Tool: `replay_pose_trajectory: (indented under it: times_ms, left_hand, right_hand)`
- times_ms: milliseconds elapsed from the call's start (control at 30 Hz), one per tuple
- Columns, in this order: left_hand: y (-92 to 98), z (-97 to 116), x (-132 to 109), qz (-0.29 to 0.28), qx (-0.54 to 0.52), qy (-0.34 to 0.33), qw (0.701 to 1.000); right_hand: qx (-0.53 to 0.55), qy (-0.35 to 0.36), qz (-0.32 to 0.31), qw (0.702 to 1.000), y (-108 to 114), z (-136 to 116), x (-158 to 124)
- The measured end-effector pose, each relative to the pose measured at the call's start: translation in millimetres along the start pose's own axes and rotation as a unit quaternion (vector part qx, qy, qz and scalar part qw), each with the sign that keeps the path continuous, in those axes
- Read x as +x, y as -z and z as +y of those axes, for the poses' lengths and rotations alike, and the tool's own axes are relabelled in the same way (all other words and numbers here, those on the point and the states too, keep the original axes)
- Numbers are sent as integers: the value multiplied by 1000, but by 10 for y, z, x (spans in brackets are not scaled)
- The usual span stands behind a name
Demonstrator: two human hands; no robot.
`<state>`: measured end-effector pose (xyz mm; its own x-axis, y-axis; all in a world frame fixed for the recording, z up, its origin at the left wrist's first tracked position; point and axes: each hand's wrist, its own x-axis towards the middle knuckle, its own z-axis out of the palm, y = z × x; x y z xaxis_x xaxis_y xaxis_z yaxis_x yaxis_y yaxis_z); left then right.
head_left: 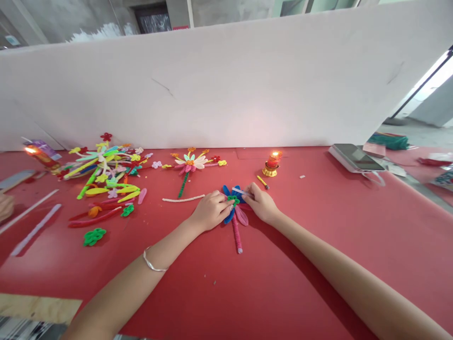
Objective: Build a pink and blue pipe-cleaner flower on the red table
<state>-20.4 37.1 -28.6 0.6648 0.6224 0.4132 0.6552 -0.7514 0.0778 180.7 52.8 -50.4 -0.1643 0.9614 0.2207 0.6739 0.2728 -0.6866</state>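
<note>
A pipe-cleaner flower [241,216] with blue and pink petals, a green centre and a pink stem lies on the red table. My left hand [213,210] is closed on its left side, fingertips at the green centre [232,200]. My right hand [262,204] pinches a thin whitish glue stick [239,191], its tip over the upper blue petals. Beyond the right hand a short yellow stub [263,182] lies near a lit red candle [273,161] in a gold holder. A finished-looking flower [190,163] with a green stem lies farther back, with a pale pipe cleaner [183,199] in front.
A pile of colourful pipe-cleaner pieces [106,163] spreads at the left, with a green flower piece [94,236] in front. Another lit candle [40,156] and another person's hand [6,207] are at far left. A phone [357,157] rests back right. A white panel [219,89] borders the table.
</note>
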Motion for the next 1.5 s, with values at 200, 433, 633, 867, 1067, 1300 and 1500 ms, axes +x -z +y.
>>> replay_pose_trajectory:
  times_ms: [200,433,633,867,1067,1300,1500]
  left_hand:
    - [3,1,2,8,6,-6,1000]
    - [4,6,4,13,6,-8,1000]
    - [2,2,2,11,6,-8,1000]
    - [-20,-7,-8,20,15,-12,1000]
    - [-27,-7,-7,20,20,-13,1000]
    - [-18,-4,-5,14,16,-10,1000]
    - [-6,1,1,9,19,-11,1000]
  right_hand:
    - [4,11,-28,1000,38,-44,-4]
    - [-19,8,-48,999,76,-112,-33]
    - [-69,-27,-49,996,52,-110,-30]
    - [-71,-20,-41,996,31,-94,-32]
    - [-80,-8,-54,995,49,-89,-34]
    - [-114,4,-69,991,65,-107,-35]
    - [-98,30,-76,992,78,-85,-32]
